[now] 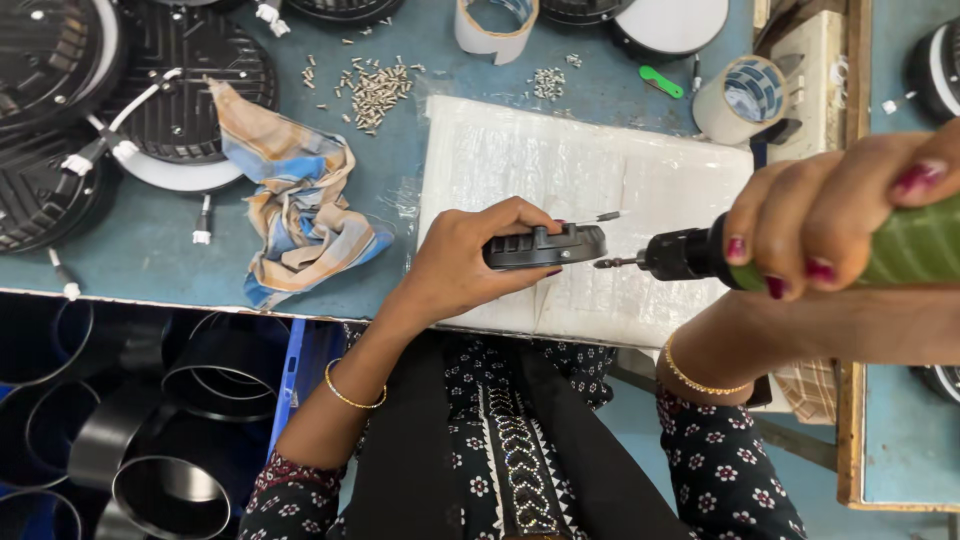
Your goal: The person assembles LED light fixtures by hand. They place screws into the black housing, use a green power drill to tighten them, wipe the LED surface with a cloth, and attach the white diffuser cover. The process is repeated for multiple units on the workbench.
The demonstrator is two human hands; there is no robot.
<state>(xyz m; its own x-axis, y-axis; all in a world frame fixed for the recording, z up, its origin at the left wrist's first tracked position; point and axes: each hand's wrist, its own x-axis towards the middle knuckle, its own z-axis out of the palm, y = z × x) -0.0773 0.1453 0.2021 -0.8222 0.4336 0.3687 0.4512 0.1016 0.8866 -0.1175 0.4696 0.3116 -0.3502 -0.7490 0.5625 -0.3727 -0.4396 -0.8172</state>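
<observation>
My left hand (470, 262) grips a round black finned part (546, 246), held on edge over a white foam pad (590, 180) on the blue table. My right hand (830, 215) holds a green and black electric screwdriver (790, 255) level, its bit pointing left and ending just short of the black part's right rim. A small screw or wire end sticks out above that rim.
Loose screws (375, 90) lie in piles at the back of the table (160, 255). A striped cloth (295, 195), tape rolls (742, 98) and black round housings (185, 90) sit around. Black rings (170, 490) fill a bin below left.
</observation>
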